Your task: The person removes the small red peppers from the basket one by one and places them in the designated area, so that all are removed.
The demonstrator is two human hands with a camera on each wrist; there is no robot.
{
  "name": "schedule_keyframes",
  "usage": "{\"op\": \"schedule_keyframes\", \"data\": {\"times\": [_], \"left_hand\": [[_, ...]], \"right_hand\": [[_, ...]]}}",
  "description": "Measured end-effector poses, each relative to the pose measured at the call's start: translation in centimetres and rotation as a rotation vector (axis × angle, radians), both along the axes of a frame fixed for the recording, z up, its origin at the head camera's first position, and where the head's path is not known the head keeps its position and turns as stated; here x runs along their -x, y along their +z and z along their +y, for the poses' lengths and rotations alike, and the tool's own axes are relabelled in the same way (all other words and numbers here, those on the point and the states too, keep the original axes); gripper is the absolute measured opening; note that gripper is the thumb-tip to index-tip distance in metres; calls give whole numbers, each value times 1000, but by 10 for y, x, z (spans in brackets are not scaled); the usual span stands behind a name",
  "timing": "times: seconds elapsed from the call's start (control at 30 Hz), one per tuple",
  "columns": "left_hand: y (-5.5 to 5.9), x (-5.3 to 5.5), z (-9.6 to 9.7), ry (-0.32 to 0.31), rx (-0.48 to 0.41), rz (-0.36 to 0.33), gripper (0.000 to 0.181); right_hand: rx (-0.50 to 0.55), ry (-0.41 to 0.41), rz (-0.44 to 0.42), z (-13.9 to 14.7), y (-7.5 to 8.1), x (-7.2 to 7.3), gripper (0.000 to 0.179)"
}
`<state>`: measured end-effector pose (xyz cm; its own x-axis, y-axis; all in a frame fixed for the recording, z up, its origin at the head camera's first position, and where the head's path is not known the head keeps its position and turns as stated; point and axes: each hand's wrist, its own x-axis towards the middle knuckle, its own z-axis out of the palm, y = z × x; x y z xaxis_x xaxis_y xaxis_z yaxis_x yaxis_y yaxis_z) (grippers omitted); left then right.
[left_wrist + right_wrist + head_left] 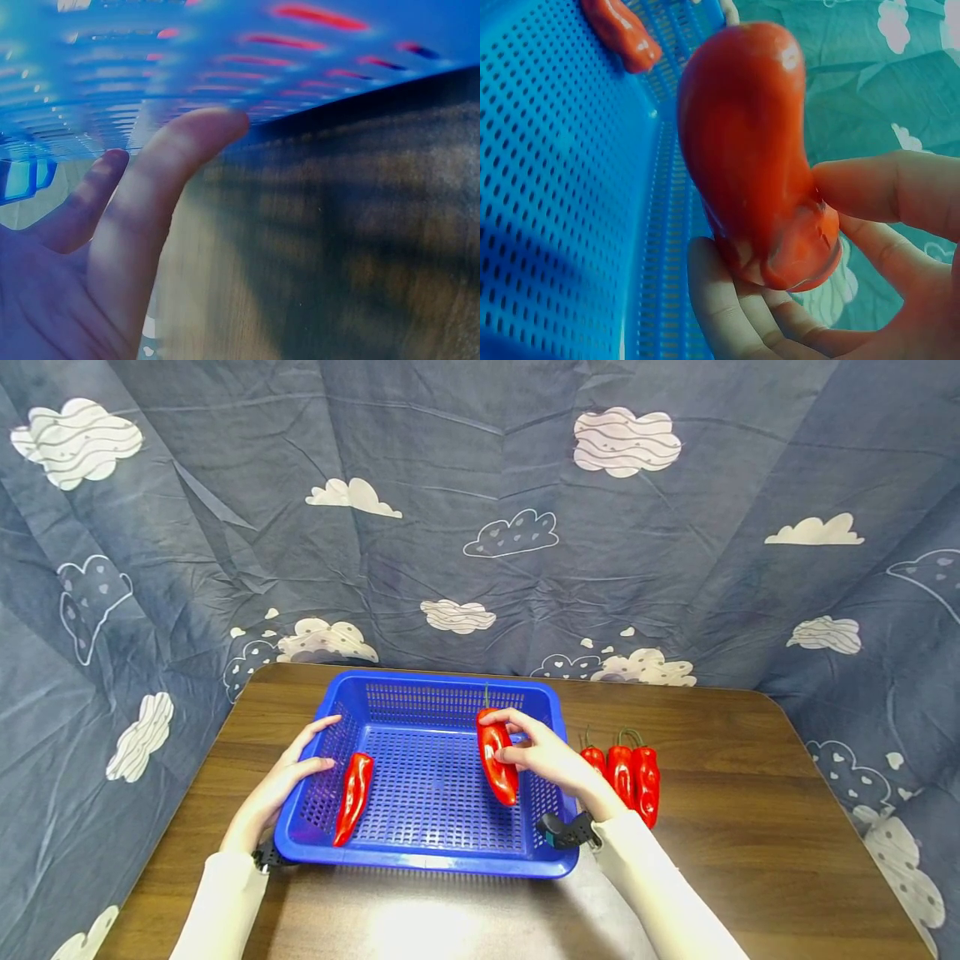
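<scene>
A long red pepper (497,760) with a green stem is pinched between the thumb and fingers of my right hand (546,758), above the right part of a blue plastic basket (427,862). The right wrist view shows this pepper (746,135) close up, its blunt end towards the camera. At the basket's left side, my left hand (273,789) rests with its fingers fairly straight and spread at the rim. In the left wrist view, the thumb (142,202) lies against the slotted wall. Another red pepper (353,799) lies inside the basket, near its left wall.
Several red peppers (621,772) lie side by side on the wooden table (750,827) to the right of the basket, partly hidden by my right forearm. A dark blue cloth (510,593) with cloud prints hangs behind and beside the table.
</scene>
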<state>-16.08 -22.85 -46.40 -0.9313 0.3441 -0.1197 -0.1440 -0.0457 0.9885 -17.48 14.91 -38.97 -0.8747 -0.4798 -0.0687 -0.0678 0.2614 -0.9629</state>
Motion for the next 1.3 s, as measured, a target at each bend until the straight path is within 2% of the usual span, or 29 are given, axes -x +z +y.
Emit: {"op": "schedule_keyframes", "data": {"times": [0.23, 0.53, 0.77, 1.3], "left_hand": [[0, 1, 0, -2, 1, 9, 62], [0, 0, 1, 4, 0, -11, 63], [-1, 0, 0, 1, 1, 4, 63], [0, 1, 1, 3, 5, 2, 62]], "right_hand": [[7, -11, -5, 17, 1, -1, 41], [-33, -61, -24, 32, 0, -4, 41], [-71, -92, -23, 44, 2, -6, 41], [-59, -136, -2, 74, 3, -8, 42]]}}
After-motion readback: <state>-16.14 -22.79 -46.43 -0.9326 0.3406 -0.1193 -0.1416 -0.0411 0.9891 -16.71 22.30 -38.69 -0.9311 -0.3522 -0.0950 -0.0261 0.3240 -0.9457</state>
